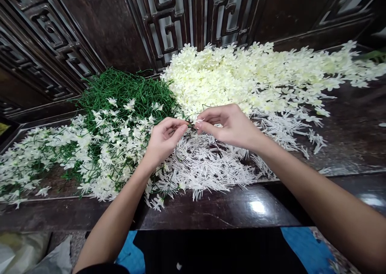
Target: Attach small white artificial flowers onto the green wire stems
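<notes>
My left hand (pixel 165 139) and my right hand (pixel 229 125) meet above the middle of a dark wooden table (pixel 229 209). The left fingers pinch a thin green stem (pixel 190 125). The right fingers pinch a small white plastic piece (pixel 199 122) at the stem's tip. Below the hands lies a heap of white spiky plastic parts (pixel 208 169). A large pile of cream artificial flower petals (pixel 256 77) spreads behind the right hand. A tangle of bare green stems (pixel 129 89) lies behind the left hand, with finished stems carrying white flowers (pixel 99 145) spread to the left.
Carved dark wooden panels (pixel 169 21) stand right behind the piles. A plastic bag (pixel 27 252) sits low at the left below the table edge. Blue cloth (pixel 297 242) shows near my lap.
</notes>
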The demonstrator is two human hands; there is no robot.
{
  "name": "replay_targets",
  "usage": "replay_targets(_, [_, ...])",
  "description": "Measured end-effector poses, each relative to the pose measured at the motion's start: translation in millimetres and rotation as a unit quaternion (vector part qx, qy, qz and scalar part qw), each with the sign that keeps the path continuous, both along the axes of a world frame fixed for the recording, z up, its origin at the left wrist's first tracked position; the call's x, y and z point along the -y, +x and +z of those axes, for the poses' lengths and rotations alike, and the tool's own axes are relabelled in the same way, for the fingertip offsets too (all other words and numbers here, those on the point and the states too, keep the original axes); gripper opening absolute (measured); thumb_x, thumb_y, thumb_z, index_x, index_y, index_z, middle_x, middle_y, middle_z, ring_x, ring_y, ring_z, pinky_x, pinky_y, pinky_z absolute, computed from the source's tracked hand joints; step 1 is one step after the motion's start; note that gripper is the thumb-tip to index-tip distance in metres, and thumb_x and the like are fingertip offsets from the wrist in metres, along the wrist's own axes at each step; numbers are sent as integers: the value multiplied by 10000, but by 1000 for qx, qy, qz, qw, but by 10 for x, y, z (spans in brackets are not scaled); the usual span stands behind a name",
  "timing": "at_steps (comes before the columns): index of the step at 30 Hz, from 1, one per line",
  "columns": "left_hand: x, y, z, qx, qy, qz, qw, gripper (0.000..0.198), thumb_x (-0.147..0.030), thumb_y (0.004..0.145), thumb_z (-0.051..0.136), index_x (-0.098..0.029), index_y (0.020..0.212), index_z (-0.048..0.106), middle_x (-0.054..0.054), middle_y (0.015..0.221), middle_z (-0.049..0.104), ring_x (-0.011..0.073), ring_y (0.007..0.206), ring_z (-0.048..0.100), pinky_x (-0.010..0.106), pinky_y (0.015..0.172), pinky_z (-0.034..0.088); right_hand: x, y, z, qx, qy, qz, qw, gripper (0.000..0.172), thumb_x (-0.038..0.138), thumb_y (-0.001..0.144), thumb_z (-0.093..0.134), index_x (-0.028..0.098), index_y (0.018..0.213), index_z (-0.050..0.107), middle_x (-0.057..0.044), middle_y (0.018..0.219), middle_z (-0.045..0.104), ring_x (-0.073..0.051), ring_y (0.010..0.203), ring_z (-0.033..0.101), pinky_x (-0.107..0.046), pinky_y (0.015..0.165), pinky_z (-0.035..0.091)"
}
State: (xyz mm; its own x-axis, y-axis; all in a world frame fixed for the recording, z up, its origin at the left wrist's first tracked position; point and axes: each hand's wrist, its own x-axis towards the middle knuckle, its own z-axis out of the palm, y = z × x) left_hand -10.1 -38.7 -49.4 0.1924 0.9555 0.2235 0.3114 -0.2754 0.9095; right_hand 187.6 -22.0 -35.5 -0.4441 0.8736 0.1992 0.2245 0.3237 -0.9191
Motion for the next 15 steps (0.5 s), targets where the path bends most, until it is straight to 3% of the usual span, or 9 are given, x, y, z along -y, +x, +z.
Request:
replay_targets(8, [30, 24, 5, 26, -54, -23, 998, 72, -176, 853, 628, -147, 891, 681, 26, 745, 647, 85, 620, 570, 213, 563, 485, 7, -2, -12, 39, 28, 7, 999, 130, 236, 828, 655, 165, 845, 762, -65, 787, 737, -171, 640, 635, -350, 554, 536])
replay_targets(15, [46, 20, 19, -32, -31, -36, 998, 118, -197, 885, 592, -146, 840, 689, 15, 681, 644, 76, 581, 558, 199, 527, 451, 16, -13, -21, 22, 17, 3, 1000, 116, 215, 811, 665, 166, 823, 770, -65, 781, 747, -161, 618, 653, -336, 547, 562])
